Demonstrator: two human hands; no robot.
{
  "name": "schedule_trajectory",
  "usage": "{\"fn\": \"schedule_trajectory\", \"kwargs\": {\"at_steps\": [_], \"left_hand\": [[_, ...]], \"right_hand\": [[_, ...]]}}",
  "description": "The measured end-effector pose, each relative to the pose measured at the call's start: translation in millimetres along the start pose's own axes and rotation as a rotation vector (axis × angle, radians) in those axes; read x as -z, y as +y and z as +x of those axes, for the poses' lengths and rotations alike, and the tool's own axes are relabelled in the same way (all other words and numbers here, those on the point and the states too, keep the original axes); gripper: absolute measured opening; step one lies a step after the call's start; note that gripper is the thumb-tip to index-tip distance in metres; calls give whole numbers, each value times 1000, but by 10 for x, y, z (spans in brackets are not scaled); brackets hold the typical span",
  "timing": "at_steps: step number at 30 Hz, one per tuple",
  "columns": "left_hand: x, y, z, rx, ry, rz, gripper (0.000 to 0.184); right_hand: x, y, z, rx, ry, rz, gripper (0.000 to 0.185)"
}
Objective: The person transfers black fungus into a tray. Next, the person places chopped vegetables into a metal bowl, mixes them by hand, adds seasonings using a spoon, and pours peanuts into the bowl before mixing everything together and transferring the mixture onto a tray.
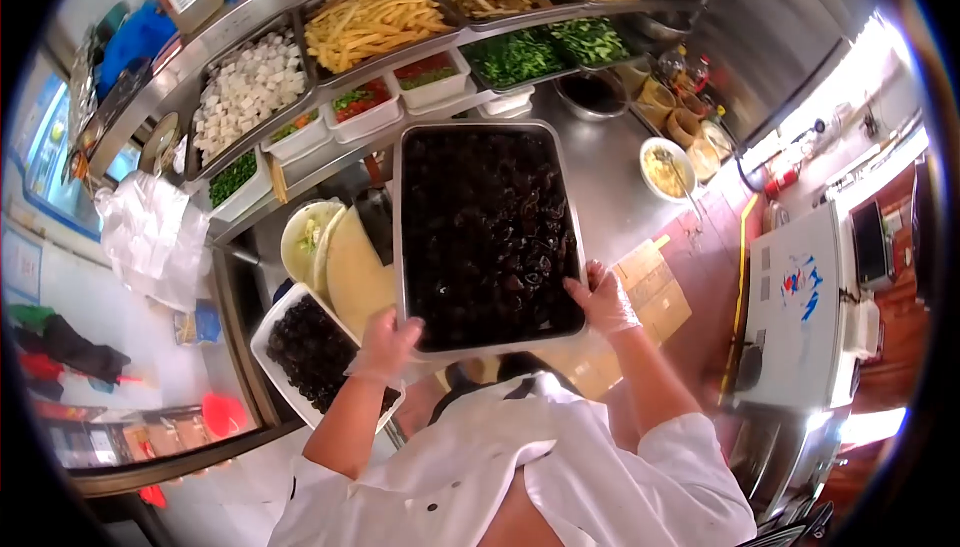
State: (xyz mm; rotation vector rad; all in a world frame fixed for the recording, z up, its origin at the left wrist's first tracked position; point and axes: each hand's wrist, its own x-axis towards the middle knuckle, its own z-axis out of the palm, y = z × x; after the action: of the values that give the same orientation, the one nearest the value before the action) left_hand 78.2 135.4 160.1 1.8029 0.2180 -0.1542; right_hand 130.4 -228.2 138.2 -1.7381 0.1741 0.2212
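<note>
I hold a deep rectangular metal tray [500,345] in front of my body. Dark, glossy pieces that look like wood ear fungus [490,227] fill it, apparently wet. My left hand [390,343], in a clear plastic glove, grips the near left corner with the thumb over the rim. At the near right side my right hand [603,299], also gloved, clasps the edge, its thumb on top. The fingers beneath the tray are hidden. Just left of my left hand is a white container [277,379] of similar black pieces, partly covered by my forearm.
A round cutting board [355,272] and a pale bowl [303,242] lie left of the tray. Behind stand trays of white cubes [250,97], yellow strips [375,25] and chopped greens [515,55]. A bowl with a spoon [667,169] sits at the right counter edge.
</note>
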Motion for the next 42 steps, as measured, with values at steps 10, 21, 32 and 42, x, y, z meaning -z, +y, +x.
{"fn": "schedule_trajectory", "kwargs": {"at_steps": [10, 21, 32, 42], "left_hand": [[-758, 890, 119, 39, 12, -203, 23], [-2621, 3075, 778, -129, 76, -548, 34], [-3246, 4680, 2575, -70, 245, -540, 14], [-3422, 4160, 2329, -151, 247, -453, 9]], "right_hand": [[1205, -528, -105, -19, 116, 300, 38], [3609, -1246, 519, 388, -72, 744, 26], [4400, 102, 240, -83, 228, 839, 22], [5192, 2666, -70, -416, 359, -259, 12]]}}
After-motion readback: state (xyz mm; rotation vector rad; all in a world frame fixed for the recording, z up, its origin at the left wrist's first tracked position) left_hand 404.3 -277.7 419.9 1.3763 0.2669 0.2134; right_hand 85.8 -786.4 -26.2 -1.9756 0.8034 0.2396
